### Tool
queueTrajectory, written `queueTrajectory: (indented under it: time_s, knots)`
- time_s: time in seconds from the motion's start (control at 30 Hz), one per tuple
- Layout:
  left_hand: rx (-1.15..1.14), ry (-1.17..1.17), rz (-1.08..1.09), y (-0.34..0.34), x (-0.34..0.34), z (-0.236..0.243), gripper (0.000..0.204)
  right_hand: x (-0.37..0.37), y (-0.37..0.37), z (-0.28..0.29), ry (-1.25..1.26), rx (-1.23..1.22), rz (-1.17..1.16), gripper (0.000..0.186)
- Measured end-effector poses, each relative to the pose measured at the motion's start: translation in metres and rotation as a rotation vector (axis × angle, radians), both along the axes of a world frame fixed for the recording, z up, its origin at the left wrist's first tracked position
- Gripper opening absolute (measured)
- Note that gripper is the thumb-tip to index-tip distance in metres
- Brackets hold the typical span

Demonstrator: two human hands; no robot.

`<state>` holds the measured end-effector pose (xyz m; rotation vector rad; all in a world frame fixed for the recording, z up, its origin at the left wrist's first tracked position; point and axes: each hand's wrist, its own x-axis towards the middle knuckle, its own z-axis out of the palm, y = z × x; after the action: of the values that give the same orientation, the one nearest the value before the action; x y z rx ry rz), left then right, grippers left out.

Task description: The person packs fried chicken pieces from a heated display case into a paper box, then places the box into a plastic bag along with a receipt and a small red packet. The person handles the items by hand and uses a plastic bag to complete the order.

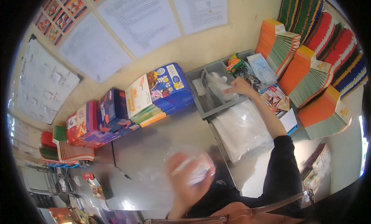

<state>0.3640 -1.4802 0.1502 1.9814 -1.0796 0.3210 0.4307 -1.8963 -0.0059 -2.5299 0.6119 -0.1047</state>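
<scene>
My left hand, smeared by motion, is closed round a small white-and-red pack wrapped in clear plastic, held above the metal table. Stretched out to the far right, my right hand reaches into a grey divided tray. Its fingers pinch a clear plastic bag; the bag's contents are hard to make out. Beside that hand in the tray lie a green-and-orange packet and a light blue-and-white pack. Under my right forearm is a stack of clear plastic bags.
Stacks of flat printed cartons line the wall on the left. Orange-and-green carton stacks stand at the right. A black pen lies on the metal table. Clear glasses cross the lower edge of the view.
</scene>
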Motion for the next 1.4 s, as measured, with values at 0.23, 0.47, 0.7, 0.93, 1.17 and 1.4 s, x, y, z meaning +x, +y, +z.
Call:
queueTrajectory:
  time_s: [0.23, 0.47, 0.7, 0.93, 1.17, 1.4]
  knots:
    - [0.076, -0.005, -0.237, -0.238, 0.113, -0.109, 0.059, -0.025, -0.001, 0.000, -0.130, 1.250, -0.054, 0.055]
    - [0.380, 0.058, -0.125, -0.318, 0.151, -0.200, 0.019, -0.061, -0.042, 0.020, -0.356, 0.739, 0.151, 0.053]
    - [0.737, -0.307, -0.071, -0.345, 0.166, -0.259, 0.030, -0.120, -0.046, 0.044, -1.004, 0.969, -0.090, 0.038]
    - [-0.102, 0.820, -0.487, -0.292, 0.095, -0.109, 0.075, -0.146, 0.003, 0.070, -1.269, 0.873, -0.222, 0.010]
    - [0.105, 0.765, -0.971, -0.179, -0.044, -0.033, 0.089, -0.152, 0.100, 0.068, -1.408, 0.747, -0.453, 0.058]
    - [0.168, -0.190, 0.684, 0.034, -0.028, -0.015, 0.093, -0.148, 0.241, 0.093, -1.463, 1.261, 0.091, 0.054]
